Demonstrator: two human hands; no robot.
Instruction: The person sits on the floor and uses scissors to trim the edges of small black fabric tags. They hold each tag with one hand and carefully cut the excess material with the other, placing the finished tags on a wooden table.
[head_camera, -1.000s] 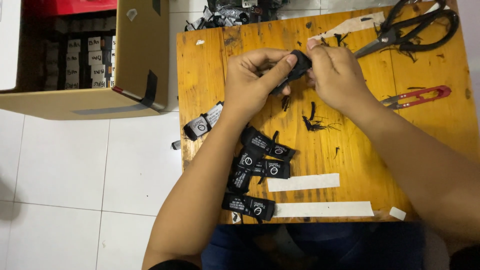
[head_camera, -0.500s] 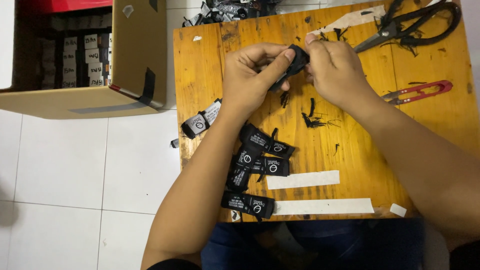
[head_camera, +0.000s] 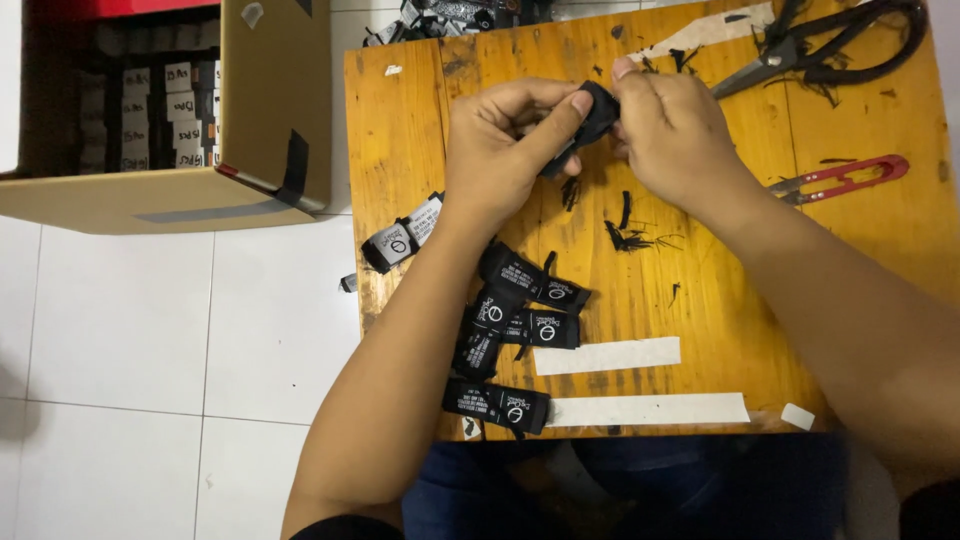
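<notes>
Orange-stained wood forms a small table (head_camera: 420, 150) standing on white floor tiles (head_camera: 130, 330). Above its far half, the left hand (head_camera: 500, 150) and right hand (head_camera: 675, 130) together pinch a small black fabric label (head_camera: 590, 120), fingertips closed tight on it. Just below the grip lie loose black thread scraps (head_camera: 628, 238); nearer the person, a cluster of black woven labels (head_camera: 515, 310) and two white tape strips (head_camera: 606, 355). Right of the grip sit red thread snips (head_camera: 840, 178); beyond them, black scissors (head_camera: 830, 50). Left of the grip, off the table, stands an open cardboard box (head_camera: 270, 110).
</notes>
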